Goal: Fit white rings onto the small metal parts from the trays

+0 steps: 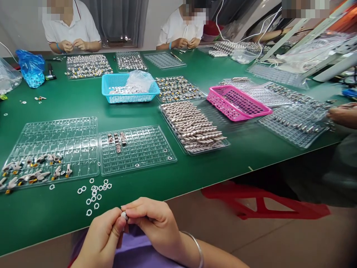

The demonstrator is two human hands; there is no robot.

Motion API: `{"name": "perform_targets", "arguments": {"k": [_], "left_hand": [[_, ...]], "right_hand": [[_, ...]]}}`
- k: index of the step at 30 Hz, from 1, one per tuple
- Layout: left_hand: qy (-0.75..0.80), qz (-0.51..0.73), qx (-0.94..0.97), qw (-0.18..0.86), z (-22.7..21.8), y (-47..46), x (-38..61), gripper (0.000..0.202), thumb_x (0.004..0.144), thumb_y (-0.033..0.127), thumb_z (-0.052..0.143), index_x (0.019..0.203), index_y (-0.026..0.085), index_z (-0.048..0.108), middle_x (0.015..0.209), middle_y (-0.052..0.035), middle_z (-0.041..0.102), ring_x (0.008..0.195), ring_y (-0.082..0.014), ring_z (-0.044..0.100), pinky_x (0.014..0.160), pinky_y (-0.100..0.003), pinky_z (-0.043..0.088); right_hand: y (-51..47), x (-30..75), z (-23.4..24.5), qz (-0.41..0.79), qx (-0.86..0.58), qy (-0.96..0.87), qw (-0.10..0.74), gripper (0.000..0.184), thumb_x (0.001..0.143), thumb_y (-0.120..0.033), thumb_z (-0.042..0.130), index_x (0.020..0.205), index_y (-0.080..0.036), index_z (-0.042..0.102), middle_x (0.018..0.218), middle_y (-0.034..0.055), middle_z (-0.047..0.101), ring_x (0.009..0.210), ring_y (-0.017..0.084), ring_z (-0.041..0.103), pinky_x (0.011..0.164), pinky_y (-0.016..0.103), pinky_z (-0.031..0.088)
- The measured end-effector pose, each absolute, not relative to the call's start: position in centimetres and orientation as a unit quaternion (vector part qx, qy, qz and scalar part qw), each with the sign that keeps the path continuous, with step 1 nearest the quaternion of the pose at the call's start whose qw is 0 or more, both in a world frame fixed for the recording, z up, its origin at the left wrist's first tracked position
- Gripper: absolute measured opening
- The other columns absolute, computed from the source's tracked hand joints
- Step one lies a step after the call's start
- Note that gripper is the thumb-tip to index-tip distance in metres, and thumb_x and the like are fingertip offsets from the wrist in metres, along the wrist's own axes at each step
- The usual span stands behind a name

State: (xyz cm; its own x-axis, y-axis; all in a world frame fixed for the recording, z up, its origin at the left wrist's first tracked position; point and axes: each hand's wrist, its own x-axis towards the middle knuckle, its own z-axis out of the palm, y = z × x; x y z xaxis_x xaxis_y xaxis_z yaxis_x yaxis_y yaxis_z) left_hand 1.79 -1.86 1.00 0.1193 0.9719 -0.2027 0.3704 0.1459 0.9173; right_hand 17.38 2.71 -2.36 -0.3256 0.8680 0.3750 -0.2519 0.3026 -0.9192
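A green table [83, 108] carries trays [142, 156], baskets [128, 98] and white rings [94, 193].

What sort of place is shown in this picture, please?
Probably a small-parts assembly workshop. On a wide green table lie clear plastic compartment trays and thin white rings; two people in white tops are at its far side.

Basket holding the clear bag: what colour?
The basket is light blue, shown best in the head view.

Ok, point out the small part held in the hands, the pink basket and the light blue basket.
Small part [124, 214]: head view, on its pale exposed surface.
Pink basket [221, 105]: head view, on its perforated near wall.
Light blue basket [131, 98]: head view, on its front wall.
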Motion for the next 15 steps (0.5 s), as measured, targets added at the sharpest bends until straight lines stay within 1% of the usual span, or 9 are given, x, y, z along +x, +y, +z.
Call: {"name": "perform_targets", "arguments": {"k": [3,6,10,13,15], "left_hand": [[0.584,0.314,0.608,0.437,0.8,-2.09,1.7,0.045,0.097,0.051,0.036,0.063,0.022,0.046,0.056,0.0005,0.049,0.05,-0.014,0.045,0.049,-0.023,0.035],[0.582,0.319,0.63,0.403,0.66,-2.3,1.69,0.039,0.098,0.04,0.039,0.064,0.023,0.045,0.056,0.0008,0.05,0.049,-0.0139,0.045,0.048,-0.023,0.034],[0.577,0.331,0.657,0.354,0.61,-2.46,1.69,0.032,0.095,0.028,0.044,0.064,0.023,0.043,0.055,0.002,0.05,0.047,-0.013,0.044,0.046,-0.022,0.033],[0.571,0.334,0.675,0.326,0.66,-2.56,1.63,0.03,0.094,0.023,0.045,0.064,0.023,0.041,0.055,0.0029,0.049,0.046,-0.012,0.043,0.046,-0.021,0.033],[0.57,0.332,0.676,0.329,0.77,-2.63,1.59,0.03,0.094,0.023,0.046,0.064,0.023,0.042,0.055,0.0028,0.049,0.046,-0.0118,0.044,0.046,-0.02,0.033]], "right_hand": [[2.69,17.56,-1.89,0.502,-0.247,-0.644,0.522,0.027,0.088,-0.008,0.064,0.104,-0.027,0.074,0.096,0.0056,0.077,0.081,0.015,0.074,0.071,0.024,0.062],[2.64,17.73,-1.64,0.483,-0.256,-0.662,0.513,0.025,0.089,-0.009,0.063,0.103,-0.026,0.074,0.096,0.0069,0.077,0.083,0.016,0.074,0.071,0.025,0.062],[2.47,17.75,-1.63,0.462,-0.262,-0.677,0.51,0.023,0.089,-0.01,0.061,0.102,-0.024,0.074,0.095,0.0079,0.077,0.083,0.017,0.074,0.071,0.026,0.062],[2.34,17.72,-1.63,0.458,-0.264,-0.676,0.512,0.022,0.09,-0.009,0.061,0.101,-0.024,0.073,0.094,0.008,0.077,0.082,0.017,0.074,0.07,0.026,0.062],[2.29,17.77,-1.58,0.458,-0.263,-0.676,0.513,0.023,0.089,-0.008,0.061,0.1,-0.023,0.073,0.094,0.008,0.077,0.082,0.016,0.074,0.071,0.026,0.062]]}}
